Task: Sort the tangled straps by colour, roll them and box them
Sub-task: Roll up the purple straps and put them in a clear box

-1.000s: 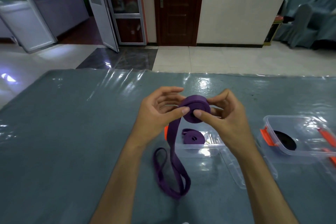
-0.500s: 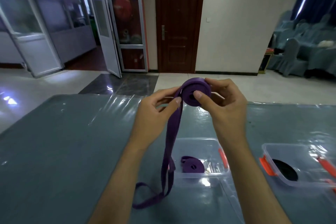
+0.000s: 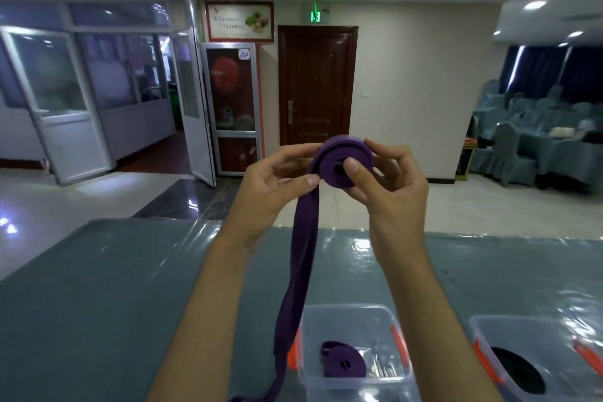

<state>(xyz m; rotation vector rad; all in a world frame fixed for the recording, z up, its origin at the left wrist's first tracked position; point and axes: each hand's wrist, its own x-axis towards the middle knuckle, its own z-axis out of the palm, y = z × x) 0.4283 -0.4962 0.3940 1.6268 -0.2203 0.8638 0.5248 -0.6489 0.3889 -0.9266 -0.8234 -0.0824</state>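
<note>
I hold a half-rolled purple strap [image 3: 339, 160] up high above the table. My right hand [image 3: 388, 179] grips the coil, thumb pressed on its centre. My left hand [image 3: 274, 186] pinches the strap just where it leaves the coil. The loose tail [image 3: 297, 290] hangs straight down past the left edge of a clear box [image 3: 349, 313]. Inside that box lies a rolled purple strap [image 3: 342, 364]. A second clear box [image 3: 483, 330] at the lower right holds a rolled black strap [image 3: 518, 372].
The table [image 3: 98, 303] is covered in teal cloth under shiny clear plastic. Both boxes have orange clips on their sides. Beyond the table are a tiled floor, a dark wooden door and covered chairs at the right.
Both hands have risen with the coil and the view has tilted up. The coil has grown thicker, and the tail has lifted off the table and hangs shorter.
</note>
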